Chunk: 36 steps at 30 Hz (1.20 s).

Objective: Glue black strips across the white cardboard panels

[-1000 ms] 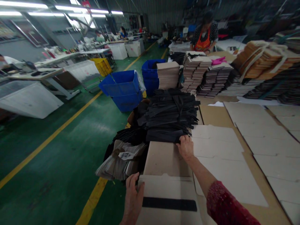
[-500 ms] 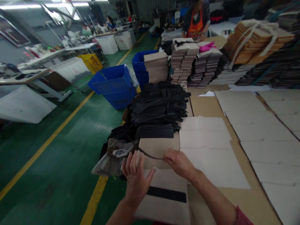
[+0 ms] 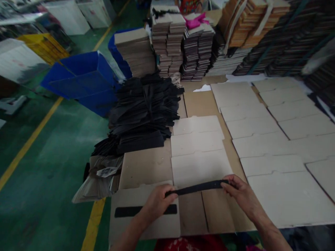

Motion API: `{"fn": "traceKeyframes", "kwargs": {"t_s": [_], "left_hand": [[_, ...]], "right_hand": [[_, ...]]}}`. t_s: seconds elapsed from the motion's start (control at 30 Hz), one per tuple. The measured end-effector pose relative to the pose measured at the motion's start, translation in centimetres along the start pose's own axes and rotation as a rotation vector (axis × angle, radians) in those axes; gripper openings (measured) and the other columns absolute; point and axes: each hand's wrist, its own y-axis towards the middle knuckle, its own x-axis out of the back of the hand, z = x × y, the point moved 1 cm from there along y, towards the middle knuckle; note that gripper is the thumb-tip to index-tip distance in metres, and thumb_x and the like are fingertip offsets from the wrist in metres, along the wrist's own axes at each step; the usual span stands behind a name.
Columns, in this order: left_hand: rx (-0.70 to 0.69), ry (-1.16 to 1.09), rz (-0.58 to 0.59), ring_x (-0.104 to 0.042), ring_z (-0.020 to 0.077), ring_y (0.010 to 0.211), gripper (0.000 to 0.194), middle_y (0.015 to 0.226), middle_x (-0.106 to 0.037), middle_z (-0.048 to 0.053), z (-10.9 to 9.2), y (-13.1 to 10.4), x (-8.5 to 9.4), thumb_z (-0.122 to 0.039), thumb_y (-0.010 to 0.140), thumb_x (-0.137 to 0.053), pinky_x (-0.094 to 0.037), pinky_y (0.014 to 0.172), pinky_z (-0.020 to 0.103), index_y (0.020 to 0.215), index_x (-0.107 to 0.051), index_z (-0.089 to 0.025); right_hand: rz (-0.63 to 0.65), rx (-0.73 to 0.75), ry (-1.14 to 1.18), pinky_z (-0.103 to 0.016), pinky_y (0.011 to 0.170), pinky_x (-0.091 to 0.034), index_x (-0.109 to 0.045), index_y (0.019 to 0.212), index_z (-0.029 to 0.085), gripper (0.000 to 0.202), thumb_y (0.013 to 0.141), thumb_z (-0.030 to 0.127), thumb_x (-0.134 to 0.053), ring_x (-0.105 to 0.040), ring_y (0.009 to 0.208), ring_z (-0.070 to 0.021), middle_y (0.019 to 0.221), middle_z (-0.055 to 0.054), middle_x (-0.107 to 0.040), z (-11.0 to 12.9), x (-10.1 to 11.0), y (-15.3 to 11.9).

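black strip (image 3: 199,187) stretches between your left hand (image 3: 158,200) and your right hand (image 3: 237,190); your hands are apart, each pinching one end between thumb and fingers. gripped at both ends like this, it probably keeps from curling, as thin, limp stuff would. it spans over the table (image 3: 217,214), just right of the board (image 3: 157,228); how high, you can't tell from here. a second strip (image 3: 128,211) lies flat across that board, partly behind your left hand, likely set so it runs level with the top edge. beyond, the pile (image 3: 146,111) sits near enough for an easy reach. to the right, cards (image 3: 200,167) overlap in a column, apparently so each leaves a part exposed.
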Motion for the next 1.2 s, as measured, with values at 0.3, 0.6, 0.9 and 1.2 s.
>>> {"fn": "traceKeyframes", "kwargs": {"t_s": [0.3,0.6,0.9,1.2], "left_hand": [[0.201,-0.176,-0.153,-0.052,0.0132,0.059,0.021,0.062,-0.059,-0.005,0.8,5.5,-1.8,-0.039,0.074,-0.058,-0.038,0.058,0.022,0.079,-0.062,-0.019],[0.218,-0.128,-0.236,-0.047,0.0132,0.058,0.025,0.06,-0.05,-0.006,1.6,6.9,-2.3,-0.044,0.075,-0.058,-0.034,0.055,0.023,0.081,-0.062,-0.02],[0.195,-0.065,-0.236,-0.054,0.0145,0.063,0.026,0.066,-0.059,-0.004,1.6,7.0,-2.5,-0.044,0.077,-0.057,-0.038,0.058,0.023,0.083,-0.065,-0.02],[0.192,0.016,-0.264,-0.056,0.0158,0.065,0.029,0.068,-0.062,-0.003,1.4,7.3,-2.6,-0.045,0.079,-0.056,-0.039,0.059,0.024,0.086,-0.066,-0.019]], "right_hand": [[-0.265,-0.002,-0.059,-0.029,0.058,-0.044,-0.06,0.098,0.02,0.043,0.07,0.052,-0.064,-0.055,0.059,-0.0153,0.066,0.003,-0.06,-2.4,1.2,5.9],[-0.364,0.004,-0.18,-0.031,0.066,-0.047,-0.062,0.094,0.021,0.038,0.071,0.051,-0.062,-0.061,0.068,-0.0184,0.078,-0.002,-0.068,-3.5,1.3,7.3],[-0.392,-0.002,-0.209,-0.032,0.066,-0.048,-0.063,0.093,0.023,0.036,0.07,0.051,-0.063,-0.063,0.067,-0.0197,0.077,-0.002,-0.068,-3.2,1.4,7.5],[-0.412,0.009,-0.217,-0.032,0.064,-0.05,-0.061,0.094,0.023,0.033,0.073,0.049,-0.06,-0.064,0.067,-0.0196,0.08,-0.003,-0.068,-2.9,0.9,7.4]]}}
